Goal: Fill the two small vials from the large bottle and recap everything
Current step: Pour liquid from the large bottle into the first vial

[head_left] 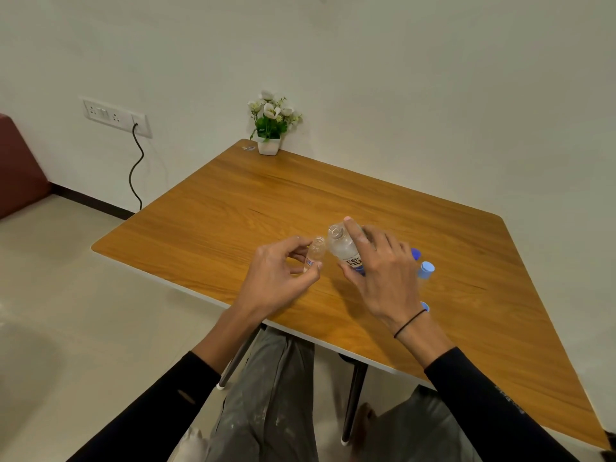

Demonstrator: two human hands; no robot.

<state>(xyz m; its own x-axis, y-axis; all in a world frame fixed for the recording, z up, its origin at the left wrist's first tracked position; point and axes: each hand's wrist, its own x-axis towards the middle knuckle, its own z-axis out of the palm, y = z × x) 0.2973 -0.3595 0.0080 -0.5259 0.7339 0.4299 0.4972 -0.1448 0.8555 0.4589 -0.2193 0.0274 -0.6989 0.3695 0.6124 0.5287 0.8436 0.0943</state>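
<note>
My left hand [276,275] holds a small clear vial [315,253] upright above the wooden table [233,211]; its mouth is uncapped. My right hand [380,271] grips the large clear bottle [343,246], uncapped and tilted with its mouth toward the vial's mouth, close beside it. A second small vial with a light blue cap [425,271] stands to the right of my right hand. A dark blue cap [415,253] peeks out behind my right hand. Another blue cap [425,306] lies by my right wrist, partly hidden.
A white pot of white flowers [270,128] stands at the table's far corner, with a small clear object [248,148] next to it. A wall socket with a black cable [136,168] is at the left. My legs are under the table's near edge.
</note>
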